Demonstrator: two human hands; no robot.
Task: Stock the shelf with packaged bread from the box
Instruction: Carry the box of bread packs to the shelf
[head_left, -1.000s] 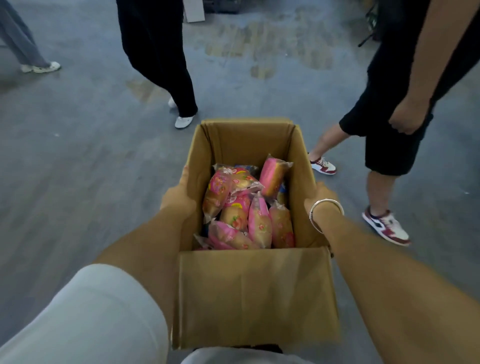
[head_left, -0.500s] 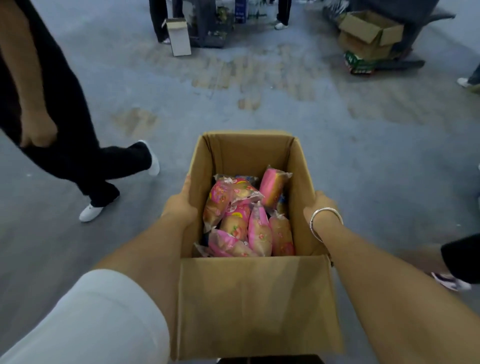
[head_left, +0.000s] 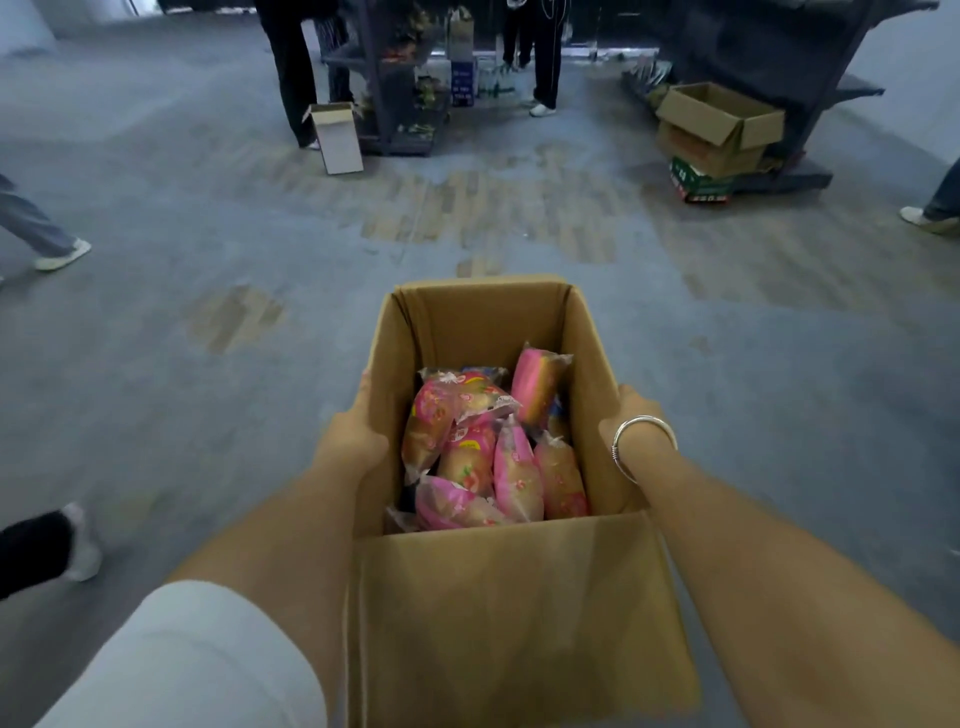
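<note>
- The person carries an open box (head_left: 514, 613) low in the centre of the frame, its near flap folded toward the body.
- The left hand (head_left: 349, 441) presses against the box's left wall, thumb up along the rim; whether the fingers curl under the base cannot be told.
- The right hand (head_left: 631, 415), with a bracelet (head_left: 641, 439) on the wrist, lies against the right wall; its fingers are hidden behind the cardboard, so whether they are spread or curled cannot be told.
- Pink-wrapped bread (head_left: 511, 467) sits in the box, several packs standing on end and leaning on each other, filling roughly the lower half.
- A dark shelf (head_left: 779, 78) stands at the upper right, with other cartons (head_left: 719, 122) stacked on the floor at its foot; a second rack (head_left: 395, 78) stands at top centre with people beside it.
- The step in hand is likely carrying the box to a shelf; no bread is shelved yet.
- To do it well: keep the box level so the upright packs do not topple, squeeze evenly from both sides, and support the base if it sags.
- Feet cross the left and right edges of the frame, so a path with room around it is wise.
- Setting the box down close to the shelf should free both hands for the packs.
</note>
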